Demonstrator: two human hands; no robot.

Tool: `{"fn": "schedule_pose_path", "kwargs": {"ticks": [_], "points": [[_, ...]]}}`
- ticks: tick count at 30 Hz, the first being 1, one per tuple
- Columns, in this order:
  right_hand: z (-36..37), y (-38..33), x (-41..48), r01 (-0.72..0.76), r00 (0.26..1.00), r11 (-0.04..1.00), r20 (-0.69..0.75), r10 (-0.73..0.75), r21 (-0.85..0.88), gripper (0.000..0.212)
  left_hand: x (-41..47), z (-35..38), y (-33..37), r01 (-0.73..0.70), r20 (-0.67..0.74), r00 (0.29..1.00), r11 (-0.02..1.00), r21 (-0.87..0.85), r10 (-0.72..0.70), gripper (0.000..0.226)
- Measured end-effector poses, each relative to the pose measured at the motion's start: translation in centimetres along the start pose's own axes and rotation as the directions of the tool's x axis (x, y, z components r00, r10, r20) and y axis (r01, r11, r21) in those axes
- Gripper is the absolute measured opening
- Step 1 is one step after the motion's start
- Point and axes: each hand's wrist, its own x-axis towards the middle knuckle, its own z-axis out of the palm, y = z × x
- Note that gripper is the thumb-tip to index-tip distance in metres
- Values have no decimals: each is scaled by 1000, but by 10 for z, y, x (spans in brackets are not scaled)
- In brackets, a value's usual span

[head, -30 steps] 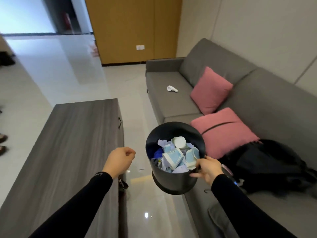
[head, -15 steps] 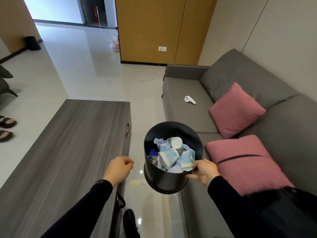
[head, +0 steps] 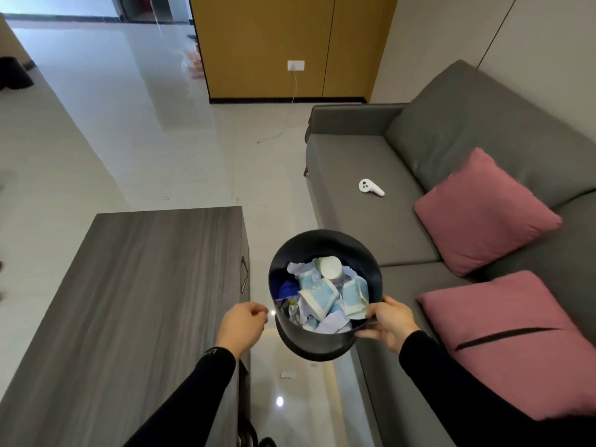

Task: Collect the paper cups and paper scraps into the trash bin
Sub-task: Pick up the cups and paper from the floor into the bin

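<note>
Left grip (head: 242, 327) curled empty; right grip (head: 392, 324) pinches the trash bin (head: 322, 246) rim, arms extended.

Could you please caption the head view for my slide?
Right hand holds black trash bin of crumpled paper cups beside grey sofa.

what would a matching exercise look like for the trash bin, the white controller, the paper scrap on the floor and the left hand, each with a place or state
Things:
1. trash bin
2. white controller
3. paper scrap
4. left hand

Places or states:
a. lies on the sofa seat
b. held up, gripped at the rim by the right hand
c. fingers curled, holding nothing
d. on the floor between the table and the sofa

Pairs: 1-b, 2-a, 3-d, 4-c
</note>
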Motion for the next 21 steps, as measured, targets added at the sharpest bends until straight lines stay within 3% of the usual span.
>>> {"fn": "schedule_pose_path", "kwargs": {"ticks": [7,11,17,21], "points": [[28,-38,75,-62,996,998,68,63,-27,53,68,6,30,68,-44,997,997,-40,-69,19],[44,-57,144,-103,988,994,111,107,-40,54,109,26,33,169,-80,981,982,-88,-176,18],[71,-48,267,-141,976,990,163,143,-22,62,173,105,-6,324,3,946,945,-42,-324,17],[97,-22,347,-160,974,986,155,166,-50,63,239,150,-34,370,72,929,924,-101,-364,20]]}}
